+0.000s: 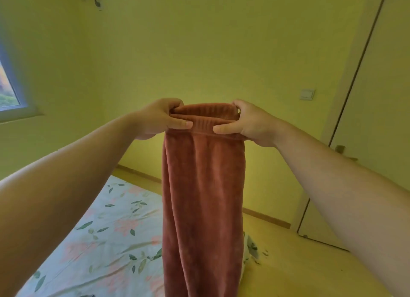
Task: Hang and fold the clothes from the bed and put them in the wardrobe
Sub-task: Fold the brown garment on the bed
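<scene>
Left hand (159,119), right hand (248,123) both pinching waistband of rust trousers (202,196); legs hang over bed (106,241) foot corner, floor beyond open.

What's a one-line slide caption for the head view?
Both hands, left hand and right hand, hold rust-coloured trousers up by the waistband above the floral bed.

You're in a home bedroom: floral-sheeted bed (106,234) lower left, window (8,90) at left, wardrobe doors (377,97) at right.
</scene>
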Demonstrator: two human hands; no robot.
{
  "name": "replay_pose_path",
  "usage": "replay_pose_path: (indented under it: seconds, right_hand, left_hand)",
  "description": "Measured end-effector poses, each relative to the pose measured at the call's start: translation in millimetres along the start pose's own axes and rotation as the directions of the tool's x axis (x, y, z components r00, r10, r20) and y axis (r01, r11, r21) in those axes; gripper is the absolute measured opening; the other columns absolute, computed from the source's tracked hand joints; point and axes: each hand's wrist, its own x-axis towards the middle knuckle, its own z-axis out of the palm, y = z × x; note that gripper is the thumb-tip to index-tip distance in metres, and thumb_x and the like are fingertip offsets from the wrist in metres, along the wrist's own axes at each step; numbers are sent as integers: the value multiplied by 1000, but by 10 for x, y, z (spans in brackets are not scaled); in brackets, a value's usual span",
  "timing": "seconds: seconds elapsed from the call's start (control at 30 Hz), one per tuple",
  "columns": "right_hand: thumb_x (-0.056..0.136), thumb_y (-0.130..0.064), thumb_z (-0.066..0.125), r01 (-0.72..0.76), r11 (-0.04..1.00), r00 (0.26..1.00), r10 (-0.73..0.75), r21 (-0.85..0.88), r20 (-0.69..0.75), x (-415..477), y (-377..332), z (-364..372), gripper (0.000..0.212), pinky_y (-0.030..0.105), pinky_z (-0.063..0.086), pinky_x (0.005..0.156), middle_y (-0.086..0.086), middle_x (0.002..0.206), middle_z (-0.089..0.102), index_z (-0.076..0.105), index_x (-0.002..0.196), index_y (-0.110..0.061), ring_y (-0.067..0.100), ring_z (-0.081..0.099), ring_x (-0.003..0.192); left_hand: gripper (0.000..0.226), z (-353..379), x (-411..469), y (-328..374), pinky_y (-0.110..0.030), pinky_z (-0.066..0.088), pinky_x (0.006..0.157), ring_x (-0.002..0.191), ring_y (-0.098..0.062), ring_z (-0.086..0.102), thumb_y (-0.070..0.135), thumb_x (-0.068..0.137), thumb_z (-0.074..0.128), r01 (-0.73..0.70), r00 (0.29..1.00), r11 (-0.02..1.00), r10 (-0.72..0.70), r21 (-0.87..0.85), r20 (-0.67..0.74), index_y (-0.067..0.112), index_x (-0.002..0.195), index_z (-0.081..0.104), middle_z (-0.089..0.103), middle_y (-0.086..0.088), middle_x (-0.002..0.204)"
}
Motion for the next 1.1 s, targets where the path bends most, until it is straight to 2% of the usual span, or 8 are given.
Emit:
replay_pose_path:
  seconds: [0.2,0.37,0.53,0.7,0.77,0.83,0.97,1.1]
  right_hand:
    - [75,-8,88,-19,989,985,-7,148,172,256,-70,-146,60,38,59,82,8,106,75,53,125,-8,26,73,102]
    - [76,-9,82,3,921,935,-141,389,327,579,-20,-459,78,43,54,93,14,127,64,44,144,-4,33,64,116]
    - [79,-5,80,6,908,921,-168,419,351,1032,195,-806,76,42,56,89,16,127,64,44,145,-3,32,65,114]
    - [71,2,87,-65,992,990,50,109,133,1573,461,-1154,67,49,60,85,17,114,72,52,126,-8,33,72,103]
    - [65,-2,91,-50,996,993,42,74,111,1784,579,-1199,69,47,61,84,14,107,74,53,122,-10,31,74,100]
    - [64,-10,91,36,992,997,-44,-122,-68,2005,657,-1260,72,39,61,80,6,104,73,50,122,-13,24,73,98]
    - [74,-14,87,53,949,961,-133,-312,-244,2328,655,-1565,79,37,60,82,4,109,67,37,135,-20,22,70,99]
    - [75,-16,84,110,876,908,-281,-469,-311,2436,520,-1689,80,36,58,85,3,104,69,41,141,-24,21,71,93]
  left_hand:
    - [57,-247,323,-147,-29,54,73,79,-17,61,27,58,98,38,981,958,19,-284,195,14,86,50,58,-4,83]
    - [39,-333,749,-183,-37,57,94,105,-23,68,6,82,67,-57,969,877,164,-477,186,8,121,64,68,-11,113]
    - [66,-305,1350,-300,-41,56,96,107,-26,66,18,72,88,-43,951,857,192,-513,241,9,128,55,63,-14,118]
    - [41,-187,2162,-403,-34,54,98,112,-24,67,18,80,84,112,980,994,-110,-6,169,7,116,69,73,-10,116]
    - [13,-113,2513,-381,-18,52,78,82,-6,64,25,82,84,72,997,906,-81,417,3,25,82,71,70,13,81]
    - [28,-76,2833,-350,-17,43,60,67,-3,51,31,83,83,46,993,779,33,625,-114,25,72,58,59,17,70]
    - [20,27,3261,-305,-26,47,60,74,-17,54,18,89,75,4,953,823,168,567,-250,12,102,62,61,0,90]
    - [31,144,3381,-165,-32,63,61,93,-22,68,2,94,66,-77,935,987,121,144,-334,13,121,57,60,-8,111]
